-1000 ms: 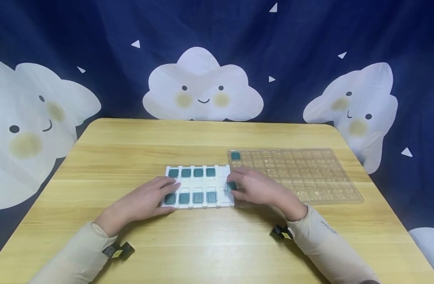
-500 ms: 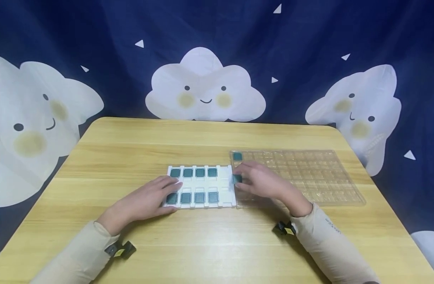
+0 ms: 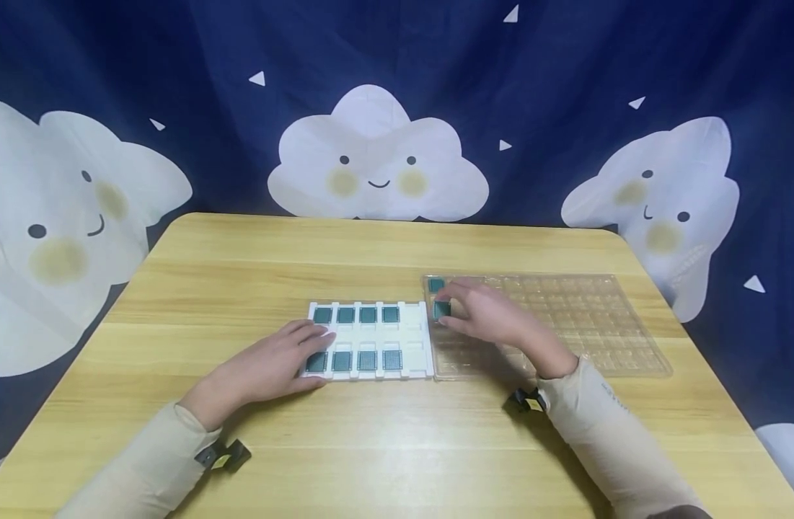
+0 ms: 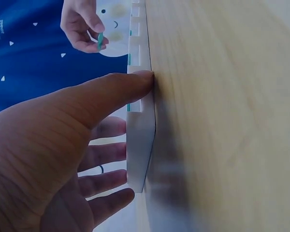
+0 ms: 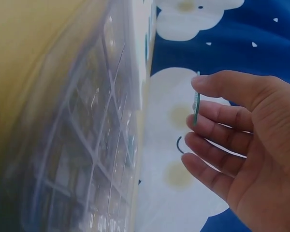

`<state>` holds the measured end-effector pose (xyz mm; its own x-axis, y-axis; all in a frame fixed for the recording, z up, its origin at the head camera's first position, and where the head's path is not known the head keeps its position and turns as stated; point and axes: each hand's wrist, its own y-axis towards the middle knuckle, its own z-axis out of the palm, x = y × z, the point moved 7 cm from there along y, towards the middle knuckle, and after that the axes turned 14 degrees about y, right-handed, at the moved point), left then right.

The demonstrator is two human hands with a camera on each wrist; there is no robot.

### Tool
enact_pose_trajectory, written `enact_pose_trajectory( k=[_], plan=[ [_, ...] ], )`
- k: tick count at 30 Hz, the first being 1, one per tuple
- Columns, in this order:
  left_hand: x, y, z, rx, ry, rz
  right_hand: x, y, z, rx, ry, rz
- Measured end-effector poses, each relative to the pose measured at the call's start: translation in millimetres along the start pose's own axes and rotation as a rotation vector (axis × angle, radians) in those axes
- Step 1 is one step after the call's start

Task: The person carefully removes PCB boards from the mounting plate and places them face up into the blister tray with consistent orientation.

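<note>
A small square green chip [image 3: 441, 311] is pinched by its edges between the thumb and fingers of my right hand [image 3: 494, 317]. The right wrist view shows this thin chip [image 5: 197, 106] held edge-on, raised off the clear plastic tray [image 5: 87, 145]. In the head view it hangs over the clear tray's left column, just in front of another green chip [image 3: 435, 285] seated in the corner pocket. My left hand [image 3: 260, 371] holds the left end of the white tray [image 3: 364, 335], thumb against its front wall [image 4: 140, 108], fingers at its end. Two rows of green chips sit in the white tray.
The clear tray [image 3: 552, 317] stands right beside the white tray's right end and has many square pockets. Both lie on a wooden table [image 3: 371, 447]. Behind the table hangs a dark blue curtain [image 3: 208, 86] with cloud faces.
My right hand has carried the chip from the white tray's right end, rightward and away, to over the clear tray's left column. The left hand keeps its place on the white tray.
</note>
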<state>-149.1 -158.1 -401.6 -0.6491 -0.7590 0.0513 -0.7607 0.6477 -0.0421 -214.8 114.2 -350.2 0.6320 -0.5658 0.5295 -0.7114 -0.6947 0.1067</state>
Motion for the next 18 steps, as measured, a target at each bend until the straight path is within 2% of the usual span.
enact_pose_trajectory(
  k=[10, 18],
  plan=[
    [-1.1, -1.0, -2.8, -0.045, -0.008, 0.014, -11.5, 7.0, -3.5, 0.028, -0.014, 0.008],
    [-0.1, -1.4, -2.7, -0.025, -0.010, 0.006, -22.6, 13.1, -4.9, 0.036, -0.015, 0.012]
  ],
)
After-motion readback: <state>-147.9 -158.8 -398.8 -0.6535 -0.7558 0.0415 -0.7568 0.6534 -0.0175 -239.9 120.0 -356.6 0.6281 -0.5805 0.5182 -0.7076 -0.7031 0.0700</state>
